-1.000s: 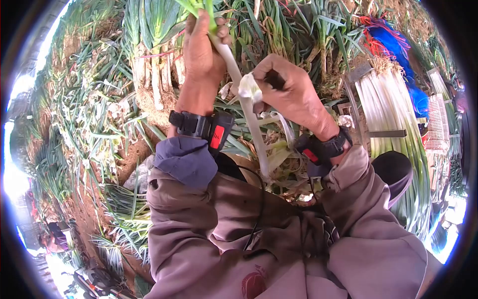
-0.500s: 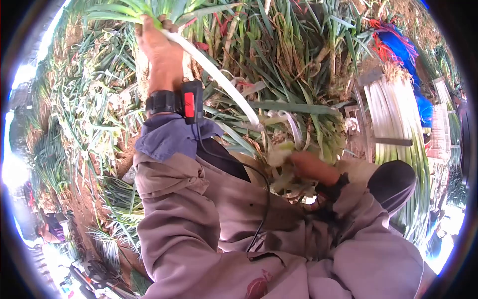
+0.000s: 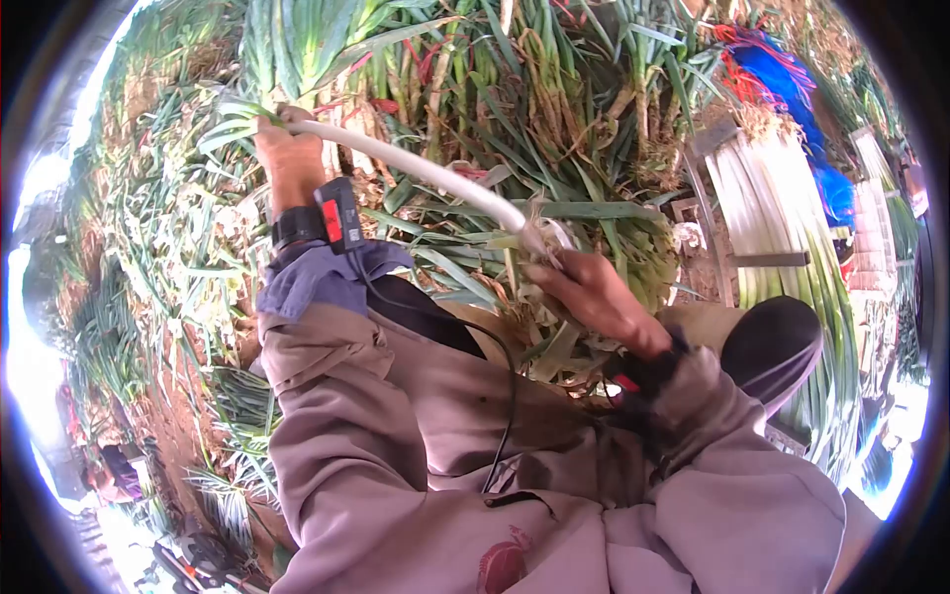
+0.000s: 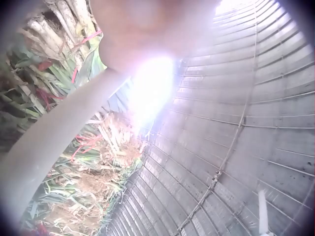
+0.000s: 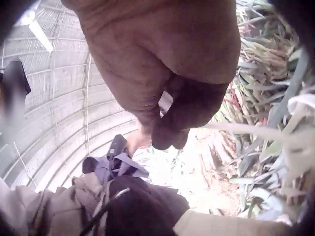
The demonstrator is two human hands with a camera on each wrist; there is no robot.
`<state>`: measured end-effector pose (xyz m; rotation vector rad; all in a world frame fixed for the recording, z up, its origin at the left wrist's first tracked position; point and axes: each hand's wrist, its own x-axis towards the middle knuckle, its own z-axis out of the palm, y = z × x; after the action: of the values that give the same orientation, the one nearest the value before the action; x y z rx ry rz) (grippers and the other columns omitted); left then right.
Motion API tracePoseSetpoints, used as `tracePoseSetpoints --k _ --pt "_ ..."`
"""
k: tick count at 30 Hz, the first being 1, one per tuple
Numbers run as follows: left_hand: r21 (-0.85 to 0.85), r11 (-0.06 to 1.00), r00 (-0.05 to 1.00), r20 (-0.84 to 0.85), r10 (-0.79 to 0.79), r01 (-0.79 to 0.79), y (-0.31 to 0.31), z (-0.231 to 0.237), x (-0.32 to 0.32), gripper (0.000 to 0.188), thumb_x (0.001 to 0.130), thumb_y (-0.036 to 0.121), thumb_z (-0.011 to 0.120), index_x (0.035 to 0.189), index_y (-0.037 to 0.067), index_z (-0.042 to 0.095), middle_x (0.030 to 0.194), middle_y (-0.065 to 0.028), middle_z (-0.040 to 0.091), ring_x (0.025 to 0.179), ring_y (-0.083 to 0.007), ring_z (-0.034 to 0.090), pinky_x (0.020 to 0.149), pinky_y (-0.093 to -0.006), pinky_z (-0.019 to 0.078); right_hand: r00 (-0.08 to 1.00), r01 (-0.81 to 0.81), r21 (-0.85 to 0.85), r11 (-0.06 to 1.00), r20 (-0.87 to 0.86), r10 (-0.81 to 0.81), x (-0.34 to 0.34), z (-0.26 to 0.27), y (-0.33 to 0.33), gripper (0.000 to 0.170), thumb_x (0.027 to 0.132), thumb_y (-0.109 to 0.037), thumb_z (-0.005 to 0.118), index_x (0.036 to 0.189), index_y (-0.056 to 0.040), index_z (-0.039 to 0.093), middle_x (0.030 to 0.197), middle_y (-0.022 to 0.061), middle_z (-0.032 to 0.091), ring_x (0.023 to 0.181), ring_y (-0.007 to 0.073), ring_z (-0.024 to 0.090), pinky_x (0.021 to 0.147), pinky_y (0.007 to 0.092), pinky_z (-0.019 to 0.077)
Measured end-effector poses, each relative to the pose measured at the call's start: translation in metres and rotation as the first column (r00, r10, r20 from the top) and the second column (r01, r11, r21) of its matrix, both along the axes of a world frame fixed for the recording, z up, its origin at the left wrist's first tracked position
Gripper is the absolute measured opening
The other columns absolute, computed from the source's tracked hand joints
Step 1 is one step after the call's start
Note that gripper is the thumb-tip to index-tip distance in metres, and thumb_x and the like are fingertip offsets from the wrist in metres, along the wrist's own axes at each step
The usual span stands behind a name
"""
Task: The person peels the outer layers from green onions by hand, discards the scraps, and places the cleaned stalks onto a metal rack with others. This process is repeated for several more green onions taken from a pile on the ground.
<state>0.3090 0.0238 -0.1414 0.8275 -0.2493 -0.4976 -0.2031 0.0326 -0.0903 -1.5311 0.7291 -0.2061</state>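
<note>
My left hand (image 3: 289,153), at the upper left in the head view, grips a long green onion (image 3: 421,168) just below its green leaves. Its bare white stalk slants down to the right and bows slightly. At the root end my right hand (image 3: 594,297) has its fingertips pinched together on the stringy roots (image 3: 537,236). The left wrist view shows the pale stalk (image 4: 59,123) running out from under the blurred left hand (image 4: 147,29). In the right wrist view the right hand (image 5: 172,73) has thumb and fingers curled together, hiding what lies between them.
Loose leaves and peelings (image 3: 554,346) lie between the knees. Unpeeled green onions in bundles (image 3: 445,89) stand ahead. At right, peeled green onions (image 3: 757,188) lie in a metal rack (image 3: 772,261), near a blue net (image 3: 782,89). A black cable (image 3: 513,396) hangs across the lap.
The right hand peeled a strip from the stalk, dropped low to the pile, then rose to the root end. The left hand swung the green onion to the left, then lowered it.
</note>
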Motion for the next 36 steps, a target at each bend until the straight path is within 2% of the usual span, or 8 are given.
tracePoseSetpoints --k 2,5,9,11,22,27,35,36 --pt "0.341 0.898 0.891 0.44 0.109 -0.279 0.018 0.004 -0.015 0.008 0.091 0.005 0.051 0.098 0.001 0.051 0.076 -0.003 0.053 0.069 -0.0212 0.056 0.066 -0.0351 0.0505 0.997 -0.008 -0.104 0.995 0.079 0.016 -0.026 0.013 0.009 0.023 0.101 -0.022 0.062 0.101 0.0006 0.067 0.067 -0.0007 0.056 0.05 0.0073 0.049 0.045 0.0254 0.0385" --pt "-0.009 0.971 0.919 -0.326 0.223 -0.239 0.007 0.028 -0.019 0.029 0.108 0.035 0.041 0.092 0.011 0.047 0.075 -0.0032 0.049 0.058 -0.0131 0.044 0.052 -0.0286 0.0394 0.99 0.063 -0.018 0.998 0.125 -0.06 -0.075 0.043 0.003 0.029 0.104 -0.028 0.057 0.107 -0.0014 0.068 0.064 -0.001 0.054 0.049 0.0067 0.046 0.046 0.0248 0.0351" --pt "-0.174 0.984 0.988 -0.138 -0.069 0.045 -0.004 0.055 -0.046 0.035 0.108 0.042 0.037 0.095 0.011 0.046 0.074 -0.0034 0.049 0.058 -0.0145 0.045 0.053 -0.0284 0.0377 0.979 0.205 -0.043 0.978 0.009 -0.205 -0.074 -0.001 -0.029 0.038 0.104 -0.037 0.053 0.122 -0.0049 0.064 0.084 0.0066 0.064 0.063 0.0141 0.061 0.056 0.0276 0.0473" --pt "-0.193 0.975 0.979 -0.145 -0.143 0.113 -0.014 0.091 -0.097 0.048 0.108 0.045 0.033 0.09 0.004 0.051 0.069 -0.0029 0.044 0.057 -0.0148 0.039 0.054 -0.0293 0.0359 0.974 -0.146 -0.881 0.45 -0.207 -0.089 -0.048 -0.003 -0.033 0.04 0.099 -0.032 0.062 0.127 -0.0034 0.06 0.107 0.0149 0.066 0.082 0.0276 0.067 0.069 0.0344 0.0539" --pt "-0.678 0.434 0.687 0.145 -0.712 0.593 -0.022 0.125 -0.157 0.044 0.106 0.027 0.047 0.131 -0.009 0.048 0.083 -0.0056 0.051 0.063 -0.0133 0.045 0.058 -0.0267 0.0426 0.937 0.059 -0.826 0.56 0.239 0.254 0.071 0.044 -0.05 0.021 0.093 -0.019 0.068 0.103 -0.001 0.069 0.086 0.0134 0.069 0.077 0.0288 0.067 0.072 0.0391 0.0551" --pt "-0.662 0.447 0.705 0.176 -0.687 0.601 0.009 0.124 -0.126 0.044 0.105 0.023 0.046 0.135 -0.009 0.047 0.08 -0.0036 0.049 0.061 -0.0121 0.044 0.057 -0.0262 0.0415 0.68 0.61 0.043 0.791 0.483 -0.551 0.013 0.05 -0.06 0.021 0.099 -0.021 0.063 0.087 -0.0058 0.069 0.07 0.0004 0.06 0.051 0.0039 0.049 0.041 0.0216 0.0336" --pt "-0.665 0.524 0.77 0.122 -0.626 0.531 0.014 0.123 -0.124 0.04 0.104 0.021 0.048 0.129 -0.009 0.052 0.077 -0.0014 0.048 0.058 -0.0117 0.043 0.055 -0.0272 0.039 0.392 0.599 0.349 0.72 0.657 -0.644 -0.033 0.03 -0.092 0.022 0.099 -0.024 0.064 0.099 -0.0027 0.066 0.086 0.0018 0.062 0.057 0.0053 0.048 0.049 0.0217 0.0354" --pt "-0.626 0.577 0.8 0.13 -0.586 0.524 0.014 0.121 -0.121 0.039 0.104 0.022 0.047 0.127 -0.009 0.053 0.077 -0.0015 0.048 0.058 -0.0116 0.043 0.055 -0.0272 0.0388 0.652 0.758 -0.53 0.38 0.634 -0.417 -0.045 0.012 -0.1 0.035 0.1 -0.026 0.064 0.124 -0.001 0.061 0.106 0.0061 0.066 0.065 0.0068 0.055 0.053 0.0226 0.0431"
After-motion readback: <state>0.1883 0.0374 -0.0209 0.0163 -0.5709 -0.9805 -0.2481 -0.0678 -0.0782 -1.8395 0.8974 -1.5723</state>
